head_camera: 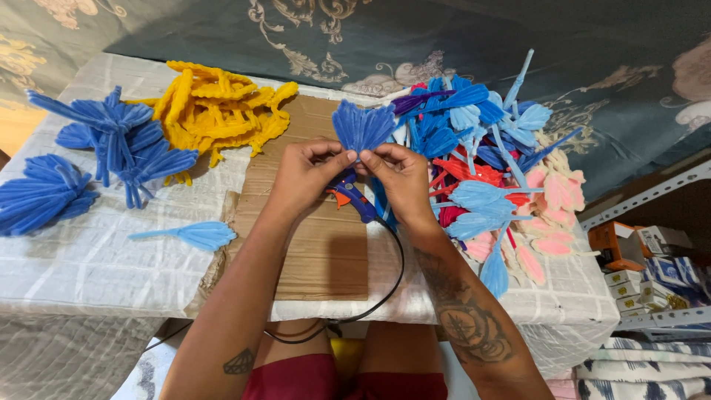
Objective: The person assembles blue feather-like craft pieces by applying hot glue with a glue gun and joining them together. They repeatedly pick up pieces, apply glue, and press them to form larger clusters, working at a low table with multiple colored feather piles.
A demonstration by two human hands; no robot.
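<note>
Head view: both hands are meeting over the middle of a flat brown cardboard sheet lying on a white checked cloth-covered table. The left hand and the right hand are each pinching, thumb against forefinger, the narrow base of a dark blue fan-shaped pipe-cleaner piece. The fan is standing with its long axis running away from the person, its gathered stem pointing back toward the wrists and its spread loops opening toward the far edge of the table. The remaining fingers of both hands are curling loosely beneath it.

Just under the hands, a blue glue gun with an orange trigger is resting on the cardboard, its body slanting from upper left to lower right, and its black cord is looping off the near table edge.

To the far left, a heap of dark blue pipe-cleaner fans is lying beside a pile of yellow pipe-cleaner pieces. A single pale blue pipe-cleaner leaf is lying alone on the cloth, its stem pointing left. To the right, a mixed pile of blue, red and pink pipe-cleaner pieces is spreading across the table. Small cardboard boxes are sitting on a shelf at the right.
</note>
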